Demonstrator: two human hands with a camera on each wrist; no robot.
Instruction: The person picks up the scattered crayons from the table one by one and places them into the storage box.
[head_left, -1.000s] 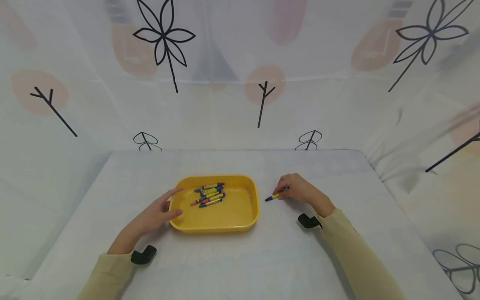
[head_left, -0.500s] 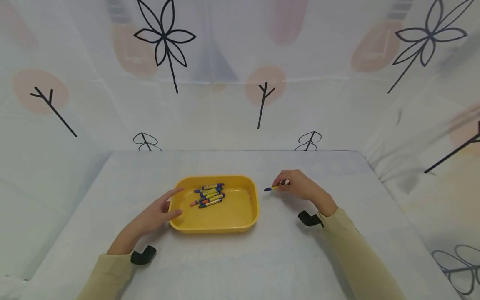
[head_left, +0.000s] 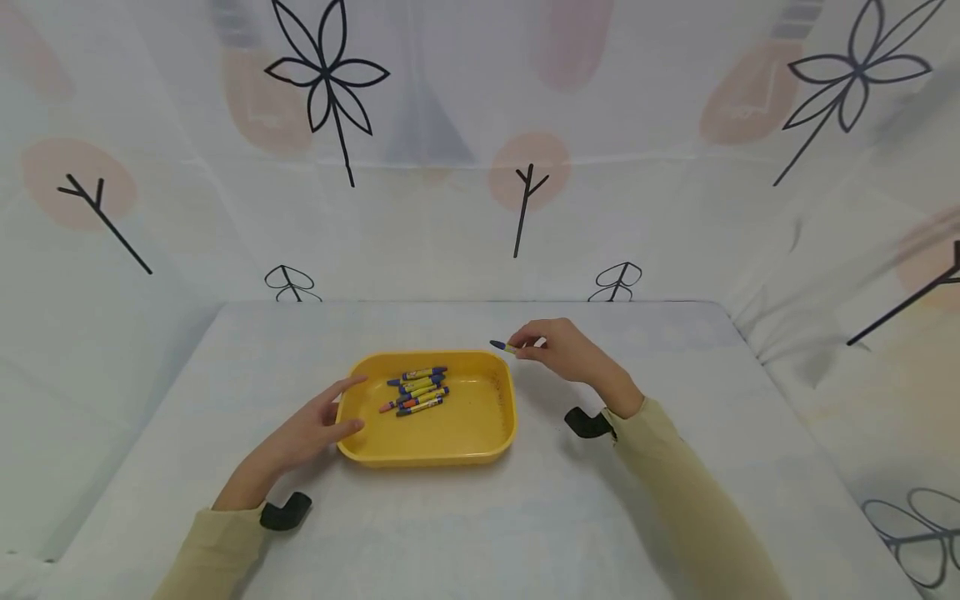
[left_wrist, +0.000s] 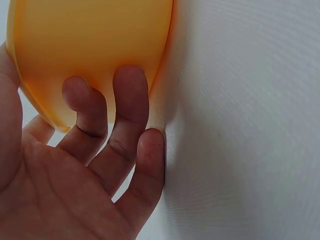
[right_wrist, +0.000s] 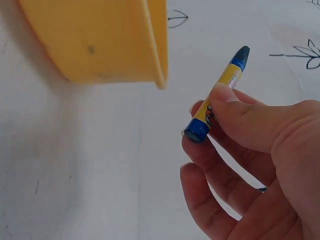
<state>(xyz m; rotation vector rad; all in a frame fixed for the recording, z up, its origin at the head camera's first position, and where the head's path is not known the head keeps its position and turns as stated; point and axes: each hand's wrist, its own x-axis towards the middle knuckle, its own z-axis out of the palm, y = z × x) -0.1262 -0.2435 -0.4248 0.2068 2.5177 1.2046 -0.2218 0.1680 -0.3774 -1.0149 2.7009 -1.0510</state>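
A yellow tray stands on the table with several crayons lying in its left half. My left hand grips the tray's left end; thumb and index finger reach over the rim. In the left wrist view, other fingers lie curled against the tray's outer wall. My right hand holds a crayon above the tray's far right corner. Thumb and fingers pinch this crayon, which has a yellow wrapper, blue bands and a dark tip, in the right wrist view. Its tip points away from the palm.
A white cloth covers the table. Patterned fabric hangs behind it and at both sides. A dark device sits at the left wrist, and a similar one at the right.
My right hand has lifted the crayon from the table on the right and carried it left and away, to the tray's far right corner. My left hand stays on the tray.
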